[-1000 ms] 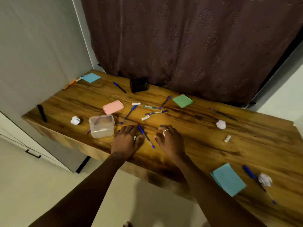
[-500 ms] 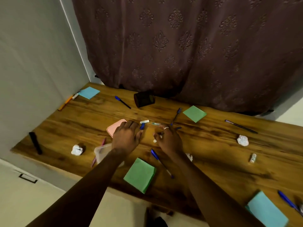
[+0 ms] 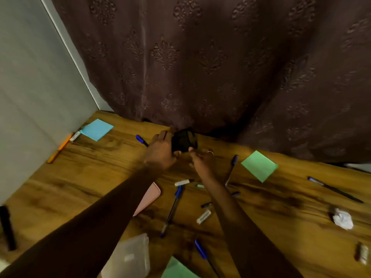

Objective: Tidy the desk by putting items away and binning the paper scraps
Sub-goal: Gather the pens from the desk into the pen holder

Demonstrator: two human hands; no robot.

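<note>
Black mesh pen holder (image 3: 183, 140) sits tilted at the worktop's (image 3: 100, 173) far edge against the curtain (image 3: 200, 67), the left hand (image 3: 160, 151) wrapped round its side. Just beside it, the right hand (image 3: 201, 160) pinches its fingertips narrow; what it holds I cannot tell. Pens (image 3: 172, 209), sticky notes (image 3: 259, 165) and a crumpled paper scrap (image 3: 342, 218) lie scattered nearer.

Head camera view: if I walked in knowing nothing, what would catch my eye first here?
Probably the two hands meeting at the back of the wooden desk: the left hand grips a black mesh pen cup lying on its side by the dark curtain, while the right hand reaches to its mouth. Around them lies clutter: blue pens, bright sticky-note pads like the green one to the right, and a crumpled paper ball near the right edge.
</note>
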